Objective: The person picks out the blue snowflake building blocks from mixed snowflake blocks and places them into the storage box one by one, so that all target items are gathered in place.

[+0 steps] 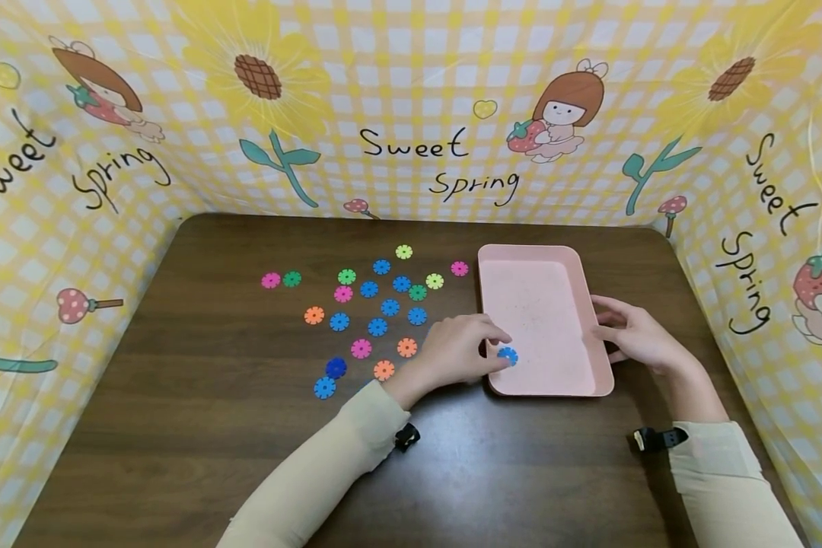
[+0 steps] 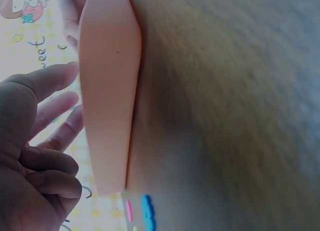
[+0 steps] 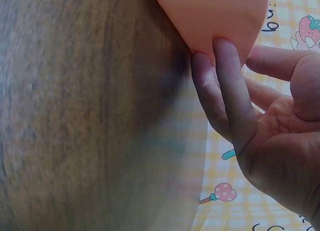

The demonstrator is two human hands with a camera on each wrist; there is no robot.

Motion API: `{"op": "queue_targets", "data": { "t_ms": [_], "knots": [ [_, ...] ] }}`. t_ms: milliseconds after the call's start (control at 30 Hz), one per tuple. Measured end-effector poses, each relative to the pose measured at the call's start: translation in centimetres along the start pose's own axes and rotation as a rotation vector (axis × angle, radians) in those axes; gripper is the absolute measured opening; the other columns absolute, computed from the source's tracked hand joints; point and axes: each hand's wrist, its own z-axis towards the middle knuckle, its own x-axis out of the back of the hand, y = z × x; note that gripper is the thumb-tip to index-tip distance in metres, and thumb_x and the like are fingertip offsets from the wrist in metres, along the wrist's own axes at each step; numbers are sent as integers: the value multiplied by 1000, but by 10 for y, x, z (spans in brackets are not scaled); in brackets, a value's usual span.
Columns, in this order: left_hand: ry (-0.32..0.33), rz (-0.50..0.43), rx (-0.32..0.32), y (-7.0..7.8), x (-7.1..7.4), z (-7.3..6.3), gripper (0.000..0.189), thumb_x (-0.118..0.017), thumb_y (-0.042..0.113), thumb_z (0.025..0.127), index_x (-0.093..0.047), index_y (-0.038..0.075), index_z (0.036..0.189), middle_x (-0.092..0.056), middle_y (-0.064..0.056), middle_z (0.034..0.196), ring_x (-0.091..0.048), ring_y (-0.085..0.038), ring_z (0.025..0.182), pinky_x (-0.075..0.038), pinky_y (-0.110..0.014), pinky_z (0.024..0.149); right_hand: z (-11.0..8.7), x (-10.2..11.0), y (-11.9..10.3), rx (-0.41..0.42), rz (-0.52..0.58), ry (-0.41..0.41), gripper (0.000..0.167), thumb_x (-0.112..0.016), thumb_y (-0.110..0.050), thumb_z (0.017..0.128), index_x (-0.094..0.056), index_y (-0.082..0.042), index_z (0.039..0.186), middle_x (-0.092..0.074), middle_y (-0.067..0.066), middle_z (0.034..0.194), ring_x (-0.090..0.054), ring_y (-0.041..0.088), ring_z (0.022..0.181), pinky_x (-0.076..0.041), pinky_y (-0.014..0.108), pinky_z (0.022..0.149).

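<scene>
My left hand [image 1: 455, 352] reaches over the left wall of the pink tray [image 1: 530, 304]. A blue snowflake disc [image 1: 509, 355] shows at its thumb tip, just inside the tray, and the index fingertip stands apart above it. In the left wrist view, the fingers [image 2: 55, 81] are spread beside the tray wall [image 2: 110, 101], and this disc is hidden. My right hand [image 1: 640, 335] is at the tray's right side, its fingers touching the outer wall. Two of those fingertips [image 3: 227, 53] press against the wall near the table in the right wrist view.
Several notched snowflake discs in blue, pink [image 1: 361, 348], orange [image 1: 407, 347], green [image 1: 291, 278] and yellow [image 1: 434, 281] lie scattered left of the tray on the brown table [image 1: 199, 426]. A patterned yellow cloth [image 1: 411, 99] encloses the table's back and sides.
</scene>
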Motion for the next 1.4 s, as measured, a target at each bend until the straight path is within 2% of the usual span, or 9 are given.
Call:
{"op": "queue_targets", "data": {
  "t_ms": [200, 333, 467, 633, 800, 967, 1100, 1400],
  "knots": [
    [41, -7, 3, -8, 13, -22, 38, -80, 41, 92, -78, 20, 124, -72, 7, 111, -67, -10, 86, -47, -23, 57, 1, -1, 4, -2, 15, 1, 71, -58, -4, 104, -20, 1, 164, -47, 40, 140, -68, 27, 101, -62, 46, 71],
    [83, -4, 17, -17, 20, -41, 38, -81, 40, 92, -77, 20, 125, -72, 7, 112, -70, -11, 91, -48, -23, 58, 0, -1, 3, 2, 11, 2, 72, -59, -4, 104, -20, 1, 163, -47, 40, 140, -68, 26, 101, -62, 46, 71],
    [134, -11, 29, -28, 29, -62, 38, -83, 37, 90, -78, 19, 123, -72, 6, 113, -71, -13, 89, -49, -24, 57, -2, 1, 3, 10, -8, 6, 71, -59, -5, 104, -22, 1, 163, -48, 40, 139, -69, 25, 99, -62, 46, 70],
    [169, 3, 74, -42, 40, -86, 37, -85, 36, 88, -78, 19, 121, -73, 5, 112, -65, -9, 71, -44, -26, 49, -4, 2, 4, 4, -8, 2, 71, -60, -7, 104, -22, 0, 163, -48, 40, 139, -70, 24, 98, -62, 46, 71],
    [192, 10, 108, -56, 52, -109, 37, -85, 36, 88, -78, 18, 120, -73, 4, 107, -68, -13, 79, -48, -28, 55, -5, 2, 5, 16, -9, 1, 70, -59, -7, 104, -21, 1, 163, -48, 40, 138, -70, 23, 98, -62, 46, 71],
    [214, 25, 179, -70, 61, -133, 38, -86, 36, 87, -78, 19, 121, -73, 4, 106, -67, -17, 85, -51, -33, 62, -5, 1, 4, 16, -3, -3, 70, -59, -8, 105, -21, 1, 163, -48, 40, 138, -69, 23, 98, -62, 46, 71],
    [217, 46, 236, -80, 66, -153, 44, -87, 39, 85, -77, 20, 124, -73, 6, 109, -68, -15, 96, -54, -36, 72, -4, 1, 2, 6, -8, -2, 70, -59, -8, 105, -22, 0, 163, -48, 40, 139, -69, 26, 100, -62, 46, 72],
    [230, 58, 327, -102, 76, -191, 44, -88, 39, 85, -76, 21, 123, -71, 7, 107, -66, -15, 95, -52, -38, 72, -2, 1, 1, 0, -14, 0, 71, -60, -7, 104, -22, 0, 163, -46, 41, 141, -68, 29, 102, -62, 47, 72]
  ]
}}
